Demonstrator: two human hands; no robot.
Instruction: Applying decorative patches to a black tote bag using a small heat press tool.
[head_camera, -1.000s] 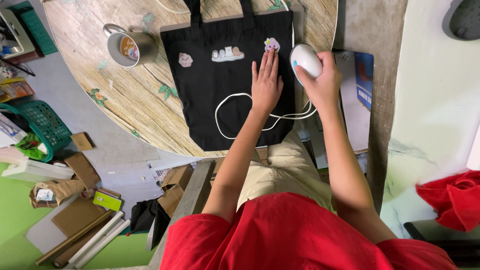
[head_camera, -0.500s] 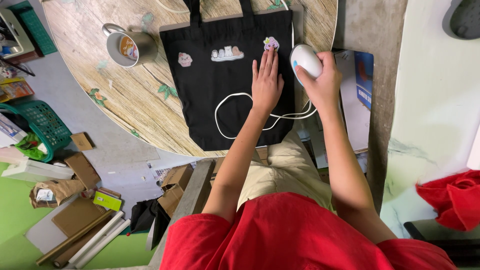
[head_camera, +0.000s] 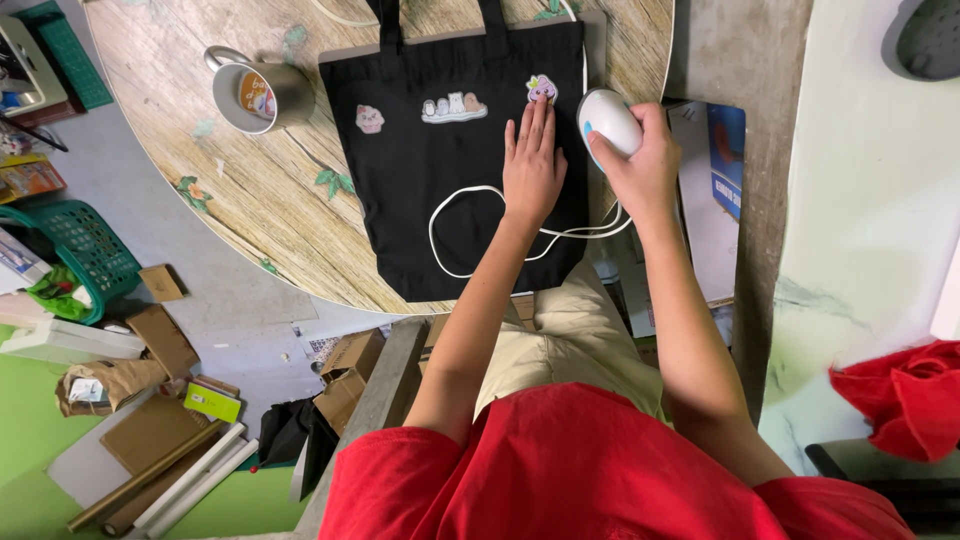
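1. Wooden round table (head_camera: 250, 190), biggest thing in shot, pale grain w/ a few painted leaf marks. Everything being worked on sits on its near-right part.
2. Black tote bag (head_camera: 420, 200) lies flat on the table, handles pointing away from the person, so its long axis runs straight away from the body. Three small patches in a row across the upper half: pink one on the left, a white strip of little animals in the middle, purple patch (head_camera: 541, 88) on the right.
3. Left hand (head_camera: 532, 165) is spread flat, palm down on the bag, not gripping anything, fingertips touching just below the purple patch.
4. Right hand (head_camera: 640, 165) is closed round a small white mini iron (head_camera: 608, 120) w/ a blue spot, fingers wrapped over its top. It sits at the bag's right edge, just beside the purple patch and right of it. Can't tell if it's touching the fabric.
5. So the patch lies to the left of the iron, the flat hand pinning the cloth just under it. Left hand is nearer the patch.
6. White cord (head_camera: 470, 215) loops over the lower bag, under the left wrist.
7. Metal mug (head_camera: 255, 95) stands left of the bag, apart from it.
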